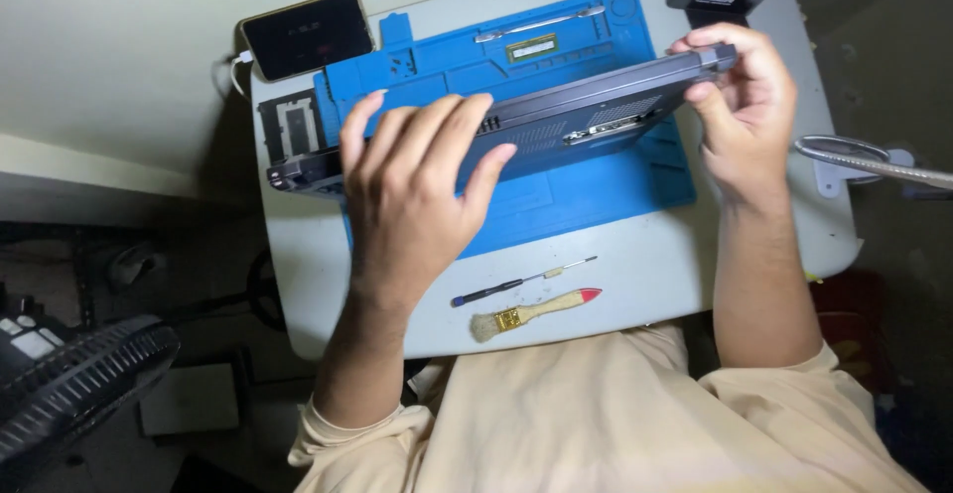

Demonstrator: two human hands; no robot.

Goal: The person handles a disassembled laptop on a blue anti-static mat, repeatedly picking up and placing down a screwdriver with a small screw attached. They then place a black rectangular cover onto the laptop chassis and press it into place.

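nearest you, your cream cloth sleeves lead up to a pale, round-cornered table (635, 284). on its near edge lies a small brush (531, 314) with tan bristles, a brass-coloured ferrule and a bare wooden handle tipped in red. just beyond it sits a thin precision screwdriver (521, 281), dark grip, slim metal shaft.

past those, your left hand (412, 195) lies spread, fingers long and flat, draped over the near-left part of a dark grey laptop (586, 106) and pressing on its smooth shell, not wrapped around it. your right hand (745, 106) pinches the laptop's far-right corner, thumb under, fingers over the edge. the laptop is tilted up on its long edge above a blue rubbery work mat (596, 195) with moulded compartments; its underside shows fine vent grilles and a metal hinge piece.

farther off, a green memory stick (531, 49) rests in a mat tray. a glossy black phone (306, 33), white cable plugged in, lies at the table's far-left corner.
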